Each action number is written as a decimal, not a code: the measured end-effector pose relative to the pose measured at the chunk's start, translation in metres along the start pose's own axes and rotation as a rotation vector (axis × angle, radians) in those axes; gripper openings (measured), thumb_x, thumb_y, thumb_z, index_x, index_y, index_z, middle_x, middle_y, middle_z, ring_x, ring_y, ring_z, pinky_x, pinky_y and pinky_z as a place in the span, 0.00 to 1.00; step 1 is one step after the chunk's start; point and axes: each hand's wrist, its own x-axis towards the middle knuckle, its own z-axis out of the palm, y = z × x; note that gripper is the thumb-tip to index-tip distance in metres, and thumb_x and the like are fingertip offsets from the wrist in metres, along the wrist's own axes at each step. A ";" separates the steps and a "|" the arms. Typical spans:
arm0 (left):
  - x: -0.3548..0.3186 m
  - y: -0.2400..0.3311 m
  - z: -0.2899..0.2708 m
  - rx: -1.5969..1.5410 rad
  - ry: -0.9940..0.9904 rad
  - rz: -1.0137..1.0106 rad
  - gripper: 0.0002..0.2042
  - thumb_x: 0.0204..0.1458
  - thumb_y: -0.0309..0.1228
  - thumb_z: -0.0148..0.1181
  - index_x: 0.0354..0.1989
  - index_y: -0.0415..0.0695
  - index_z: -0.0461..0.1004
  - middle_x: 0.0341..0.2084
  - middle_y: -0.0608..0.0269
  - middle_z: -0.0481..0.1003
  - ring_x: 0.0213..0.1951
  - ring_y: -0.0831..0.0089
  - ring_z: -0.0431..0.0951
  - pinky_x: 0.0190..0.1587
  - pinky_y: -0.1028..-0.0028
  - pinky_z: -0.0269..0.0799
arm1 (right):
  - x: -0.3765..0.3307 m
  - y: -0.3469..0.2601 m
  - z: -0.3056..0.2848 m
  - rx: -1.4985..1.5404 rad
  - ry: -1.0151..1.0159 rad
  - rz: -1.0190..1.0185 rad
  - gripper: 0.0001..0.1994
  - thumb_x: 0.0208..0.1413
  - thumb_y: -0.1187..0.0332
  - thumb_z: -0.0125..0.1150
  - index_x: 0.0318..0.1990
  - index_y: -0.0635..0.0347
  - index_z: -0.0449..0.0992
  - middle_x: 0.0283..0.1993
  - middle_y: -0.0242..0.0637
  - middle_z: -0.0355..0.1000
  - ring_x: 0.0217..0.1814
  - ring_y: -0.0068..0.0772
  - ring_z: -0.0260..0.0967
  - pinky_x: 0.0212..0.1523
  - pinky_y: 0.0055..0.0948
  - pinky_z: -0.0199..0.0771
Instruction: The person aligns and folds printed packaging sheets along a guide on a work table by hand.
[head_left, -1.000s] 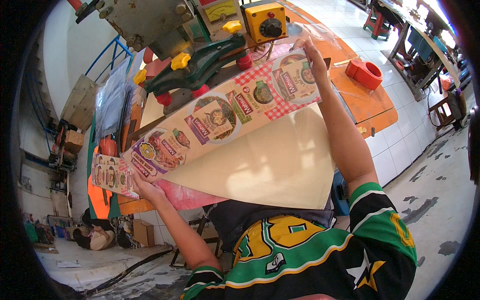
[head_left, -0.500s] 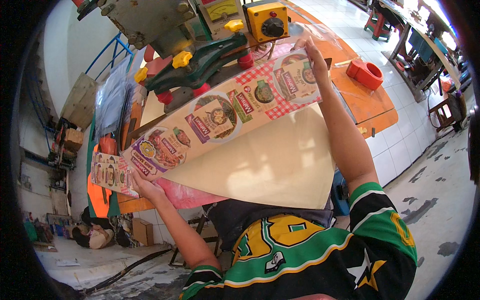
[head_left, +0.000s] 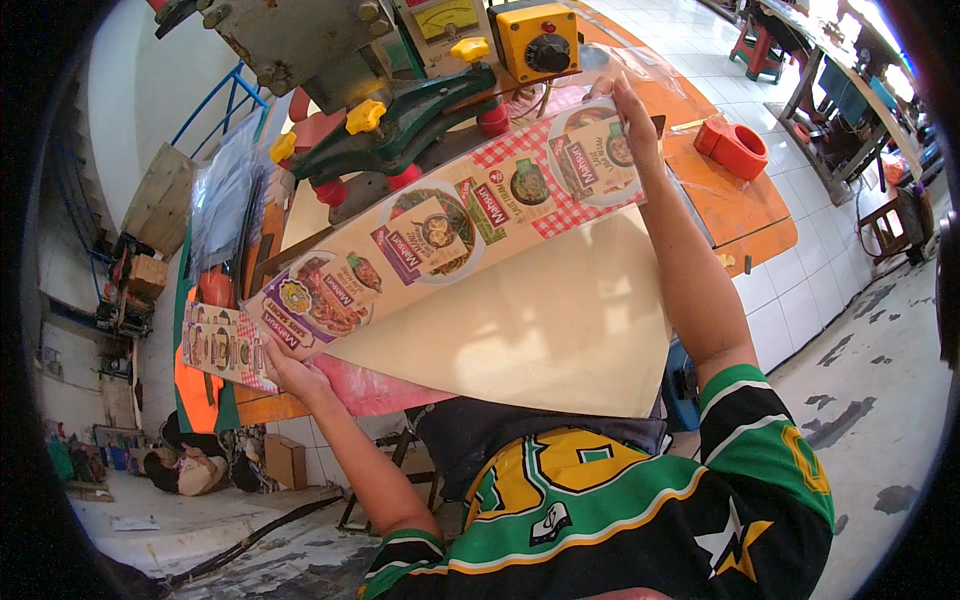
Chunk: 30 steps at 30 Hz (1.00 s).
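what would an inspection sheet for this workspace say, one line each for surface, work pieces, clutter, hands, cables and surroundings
Surface: orange table, partly covered by sheets and clear plastic
Work pieces: printed strip with food pictures, held at a slant; plain cream sheet on its near side
Clutter: red ring-shaped object at the table's right; clear plastic sheets at the left
Hands: left hand holds the strip's lower left end, right hand its upper right end
Cables: dark cable or hose on the floor, lower left
Surroundings: green machine part with yellow knobs; yellow box with black dial; red stool beyond
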 end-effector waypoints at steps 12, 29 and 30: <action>-0.003 0.001 0.005 -0.019 0.001 0.010 0.15 0.63 0.34 0.50 0.45 0.32 0.72 0.41 0.58 0.74 0.43 0.74 0.75 0.47 0.77 0.74 | -0.002 -0.005 0.004 -0.014 -0.047 -0.008 0.19 0.65 0.48 0.43 0.36 0.56 0.67 0.28 0.35 0.71 0.29 0.22 0.72 0.30 0.20 0.73; 0.000 0.000 0.000 -0.005 -0.023 -0.010 0.15 0.62 0.34 0.51 0.46 0.34 0.72 0.43 0.58 0.74 0.44 0.74 0.75 0.46 0.77 0.74 | 0.000 -0.002 0.001 -0.062 -0.026 -0.010 0.20 0.65 0.48 0.43 0.36 0.56 0.67 0.27 0.34 0.70 0.29 0.22 0.71 0.30 0.20 0.73; 0.000 -0.001 -0.001 -0.005 -0.023 -0.010 0.15 0.62 0.34 0.51 0.46 0.34 0.72 0.43 0.58 0.74 0.44 0.74 0.75 0.46 0.77 0.74 | 0.000 -0.002 0.000 -0.062 -0.026 -0.010 0.20 0.65 0.48 0.43 0.36 0.56 0.67 0.27 0.34 0.70 0.29 0.22 0.71 0.30 0.20 0.73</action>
